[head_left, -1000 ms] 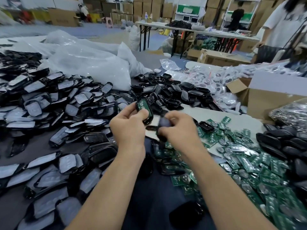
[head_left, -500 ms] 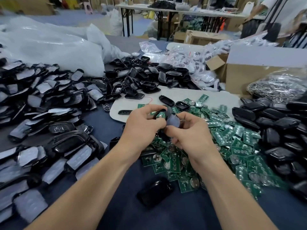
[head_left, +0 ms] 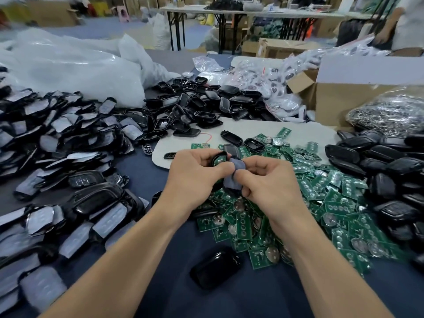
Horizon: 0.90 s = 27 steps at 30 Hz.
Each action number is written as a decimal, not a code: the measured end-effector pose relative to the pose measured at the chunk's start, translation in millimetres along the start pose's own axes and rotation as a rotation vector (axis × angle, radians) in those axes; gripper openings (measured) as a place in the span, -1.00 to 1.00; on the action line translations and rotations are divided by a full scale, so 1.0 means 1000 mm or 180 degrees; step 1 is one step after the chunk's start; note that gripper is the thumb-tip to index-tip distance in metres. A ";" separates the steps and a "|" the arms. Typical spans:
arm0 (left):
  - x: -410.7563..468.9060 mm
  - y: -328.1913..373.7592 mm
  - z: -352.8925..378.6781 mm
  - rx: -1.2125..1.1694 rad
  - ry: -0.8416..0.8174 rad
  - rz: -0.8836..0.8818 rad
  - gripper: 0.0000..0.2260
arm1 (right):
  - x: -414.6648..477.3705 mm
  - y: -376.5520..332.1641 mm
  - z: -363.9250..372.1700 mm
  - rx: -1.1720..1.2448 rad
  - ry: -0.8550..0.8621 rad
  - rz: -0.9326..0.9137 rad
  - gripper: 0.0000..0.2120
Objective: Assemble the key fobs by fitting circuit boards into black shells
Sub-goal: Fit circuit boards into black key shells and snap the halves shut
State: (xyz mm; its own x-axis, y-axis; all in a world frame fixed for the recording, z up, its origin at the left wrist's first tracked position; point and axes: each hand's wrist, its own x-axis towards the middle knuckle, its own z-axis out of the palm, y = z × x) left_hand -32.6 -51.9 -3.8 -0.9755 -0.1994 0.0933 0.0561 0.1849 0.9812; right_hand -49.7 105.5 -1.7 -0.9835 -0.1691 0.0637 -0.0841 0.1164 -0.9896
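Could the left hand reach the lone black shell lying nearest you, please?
Probably, once freed: the left hand holds a shell now, yet the lone black shell lies uncovered between the forearms.

Occlusions and crops
2 o'clock: white-shirted person cropped by edge; glossy black plastic fob shell mostly under left hand.

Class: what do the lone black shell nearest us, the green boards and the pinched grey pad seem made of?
Lone black oval shell: probably plastic, glossy, mirroring light. Green rectangular circuit boards: seemingly rigid laminate with silvery metal discs. Grey pad: likely matte rubber; it bends where pinched.
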 end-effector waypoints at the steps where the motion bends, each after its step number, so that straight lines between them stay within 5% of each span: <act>1: 0.000 0.000 0.000 0.0031 -0.0043 -0.0002 -0.88 | 0.000 0.000 0.000 -0.0053 0.0003 -0.0029 -0.85; 4: 0.002 0.001 0.000 0.0013 0.0044 -0.0009 -0.89 | -0.001 -0.002 0.001 -0.0065 -0.0054 -0.0063 -0.85; 9: 0.004 0.009 -0.006 -0.0715 0.0162 -0.0101 -0.94 | -0.005 -0.009 -0.007 0.1206 -0.0462 0.0425 -0.77; 17: 0.002 0.013 -0.001 -0.0388 0.0425 0.0591 -0.83 | -0.013 -0.007 0.000 -0.1106 0.0861 -0.0173 -0.98; 19: 0.001 0.012 0.000 -0.0040 0.0817 0.0915 -0.66 | -0.014 -0.008 0.002 -0.0433 0.0678 0.0349 -0.79; 22: -0.007 0.013 0.002 0.0700 0.0822 0.1719 -0.75 | -0.015 -0.018 0.008 0.1674 0.0046 0.1283 -0.60; 27: -0.011 0.008 0.003 0.0878 0.0048 0.2083 -0.70 | -0.010 -0.020 0.001 0.2692 0.0097 0.1605 -0.84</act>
State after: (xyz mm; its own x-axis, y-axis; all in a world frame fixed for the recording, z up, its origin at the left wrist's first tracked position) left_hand -21.7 -45.6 3.0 -0.7567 0.0228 0.6534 0.5718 0.5077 0.6444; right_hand -38.0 104.4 17.1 -0.8775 -0.2652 -0.3996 0.4767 -0.5726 -0.6670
